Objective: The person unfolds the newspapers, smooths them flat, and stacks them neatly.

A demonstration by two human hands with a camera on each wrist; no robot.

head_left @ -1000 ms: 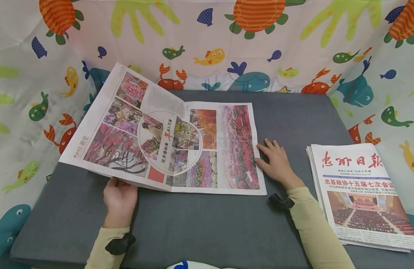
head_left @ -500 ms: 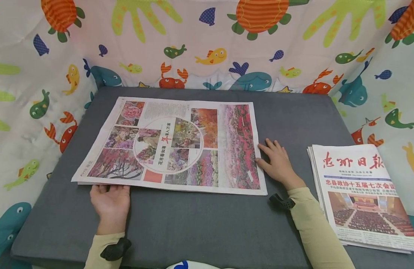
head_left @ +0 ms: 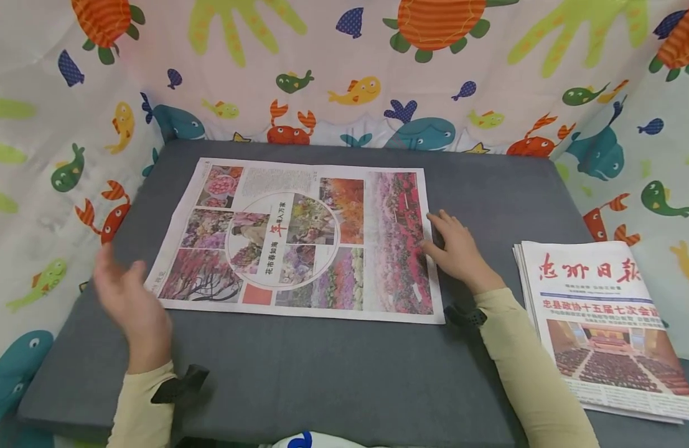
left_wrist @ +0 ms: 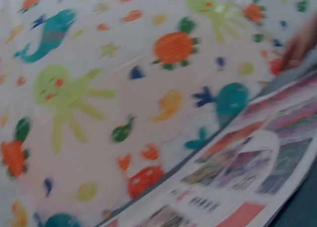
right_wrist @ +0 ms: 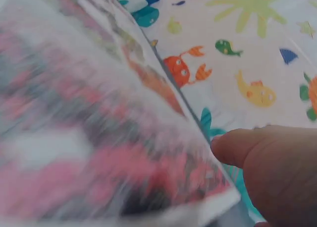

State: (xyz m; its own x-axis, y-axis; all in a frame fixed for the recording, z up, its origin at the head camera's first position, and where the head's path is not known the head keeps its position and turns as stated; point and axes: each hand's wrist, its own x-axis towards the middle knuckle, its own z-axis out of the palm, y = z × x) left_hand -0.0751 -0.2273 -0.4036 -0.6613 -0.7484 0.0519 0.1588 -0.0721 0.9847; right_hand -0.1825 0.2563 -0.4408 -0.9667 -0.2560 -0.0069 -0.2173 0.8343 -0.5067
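A newspaper spread [head_left: 352, 280] with flower photos and a large printed circle lies flat on the grey table. Off its near left corner my left hand [head_left: 132, 308] is raised in the air, fingers extended and holding nothing. At the paper's right edge rests my right hand [head_left: 459, 252], its thumb and fingertips touching the margin. The right wrist view shows part of that right hand [right_wrist: 280, 172] beside the edge of the newspaper [right_wrist: 124, 138], which is blurred there. The left wrist view has the newspaper [left_wrist: 242, 172] along its lower right.
A stack of folded newspapers [head_left: 596, 267] with a red masthead lies at the table's right side. Behind and beside the grey table [head_left: 322, 373] hangs a curtain [head_left: 238, 118] printed with sea animals.
The raised left page came down flat. My left hand came out from under its near edge and moved left and up into the air. My right hand stayed at the right edge, shifting slightly.
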